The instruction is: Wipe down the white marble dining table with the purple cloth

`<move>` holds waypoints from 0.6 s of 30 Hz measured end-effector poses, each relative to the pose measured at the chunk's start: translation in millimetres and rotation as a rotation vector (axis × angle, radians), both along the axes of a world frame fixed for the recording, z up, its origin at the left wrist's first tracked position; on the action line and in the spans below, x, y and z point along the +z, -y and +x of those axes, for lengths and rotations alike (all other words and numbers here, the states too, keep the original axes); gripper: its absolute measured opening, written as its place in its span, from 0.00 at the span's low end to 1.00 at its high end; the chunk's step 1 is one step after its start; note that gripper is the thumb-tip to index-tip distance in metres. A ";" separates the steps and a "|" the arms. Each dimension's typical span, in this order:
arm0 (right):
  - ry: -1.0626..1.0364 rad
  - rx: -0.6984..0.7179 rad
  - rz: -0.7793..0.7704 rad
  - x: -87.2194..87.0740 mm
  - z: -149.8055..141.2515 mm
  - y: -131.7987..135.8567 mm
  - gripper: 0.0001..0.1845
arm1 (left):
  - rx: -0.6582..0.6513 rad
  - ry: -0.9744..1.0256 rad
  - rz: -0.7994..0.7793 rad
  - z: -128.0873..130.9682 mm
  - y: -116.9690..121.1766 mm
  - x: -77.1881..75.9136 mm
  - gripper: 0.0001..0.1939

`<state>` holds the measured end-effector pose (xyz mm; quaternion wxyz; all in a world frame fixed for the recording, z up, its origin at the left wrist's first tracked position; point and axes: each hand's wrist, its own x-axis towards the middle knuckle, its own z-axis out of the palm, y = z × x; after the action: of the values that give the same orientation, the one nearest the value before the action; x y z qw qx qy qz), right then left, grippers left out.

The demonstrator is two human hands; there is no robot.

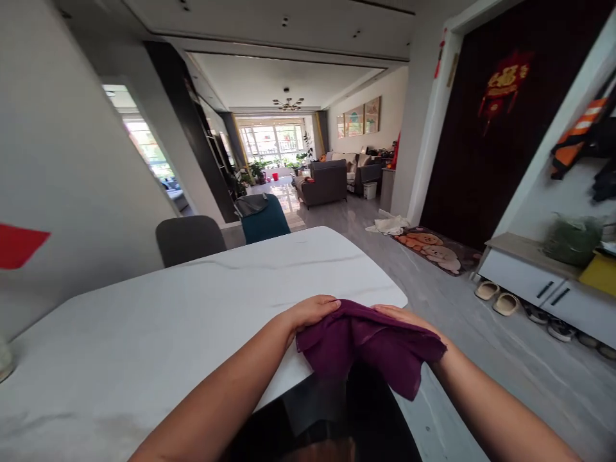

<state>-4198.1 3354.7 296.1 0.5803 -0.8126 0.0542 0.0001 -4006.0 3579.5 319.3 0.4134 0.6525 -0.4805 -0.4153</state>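
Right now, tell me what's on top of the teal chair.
A gray cloth is draped over the top of the teal chair. The white table hides the chair's lower part, so anything there can't be seen.

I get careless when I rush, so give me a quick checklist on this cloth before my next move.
1. Left hand holding the purple cloth: ok.
2. Right hand holding it too: ok.
3. Cloth smooth and flat: not ok, it hangs in folds.
4. Cloth dry or damp: cannot tell.
5. Gray chair and teal chair away from the hands: ok, both beyond the white table's far edge.
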 end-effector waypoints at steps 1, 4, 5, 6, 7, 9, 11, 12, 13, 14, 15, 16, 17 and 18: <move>-0.016 0.046 0.087 0.4 7.9 -21.5 0.39 | 0.052 -0.062 0.011 0.5 -23.9 -4.8 0.29; -0.095 0.222 0.225 3.3 22.8 -83.3 0.35 | 0.192 -0.207 0.029 0.4 -92.0 -18.2 0.29; -0.129 0.279 0.225 4.3 25.7 -100.4 0.34 | 0.221 -0.217 0.027 0.3 -112.6 -21.7 0.29; -0.169 0.325 0.230 5.1 28.3 -115.2 0.33 | 0.240 -0.192 0.022 0.3 -132.0 -24.5 0.29; -0.214 0.359 0.245 6.0 31.0 -127.7 0.33 | 0.255 -0.140 0.015 0.4 -149.8 -26.4 0.28; -0.299 0.413 0.281 8.6 38.5 -147.3 0.35 | 0.266 0.020 -0.001 1.2 -180.8 -27.5 0.26; -0.333 0.468 0.259 14.2 50.5 -162.1 0.36 | 0.269 0.195 -0.020 3.7 -205.3 -25.0 0.24; -0.323 0.504 0.218 18.3 58.7 -168.3 0.35 | 0.274 0.262 -0.033 6.2 -215.2 -22.4 0.22; -0.299 0.538 0.163 23.4 68.4 -173.9 0.34 | 0.284 0.316 -0.045 9.8 -223.6 -19.2 0.22; -0.264 0.566 0.099 29.0 79.7 -178.8 0.33 | 0.300 0.365 -0.058 14.9 -230.5 -15.3 0.21; -0.227 0.589 0.031 35.0 92.6 -182.9 0.32 | 0.320 0.416 -0.074 21.6 -236.0 -11.0 0.21; -0.186 0.605 -0.038 40.9 107.0 -186.4 0.31 | 0.339 0.474 -0.092 30.2 -240.1 -6.6 0.20; -0.140 0.609 -0.111 46.4 122.7 -189.2 0.31 | 0.360 0.538 -0.106 40.7 -242.9 -2.3 0.19; -0.081 0.597 -0.191 51.1 139.5 -191.4 0.29 | 0.384 0.618 -0.108 52.7 -244.3 1.6 0.18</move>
<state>-4058.5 3546.1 347.2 0.4729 -0.8429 -0.1639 0.1978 -3953.2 3823.7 320.9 0.3531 0.8026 -0.4728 -0.0872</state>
